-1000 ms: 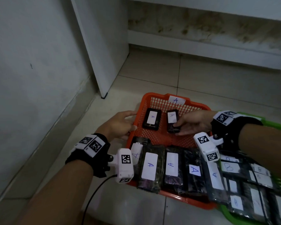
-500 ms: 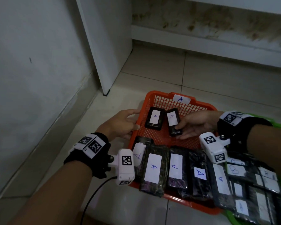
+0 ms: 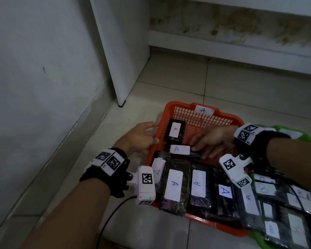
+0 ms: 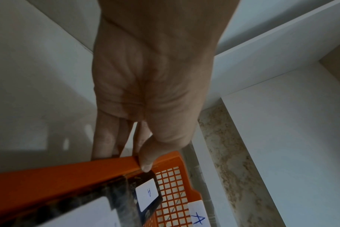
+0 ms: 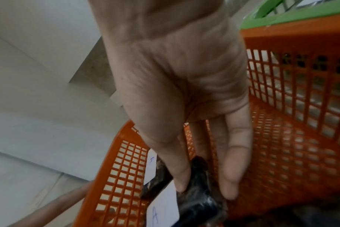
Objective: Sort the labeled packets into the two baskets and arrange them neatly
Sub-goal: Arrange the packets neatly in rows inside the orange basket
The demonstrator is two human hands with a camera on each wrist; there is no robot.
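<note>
The glossy black packet point(image 3: 185, 151) now lies crosswise, right grip point(image 3: 213, 141) pinching it; left grip point(image 3: 139, 138) holds the orange mesh basket point(image 3: 228, 118).

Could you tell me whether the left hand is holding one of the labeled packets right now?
No, the left hand only grips the rim of the orange basket, thumb over the edge, with no packet in it.

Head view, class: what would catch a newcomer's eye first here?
The bright orange basket on the tiled floor, its near end lined with dark packets labelled A. Over its middle, the right hand pinches a small A packet lying crosswise, while the left hand grips the basket's left rim.
</note>
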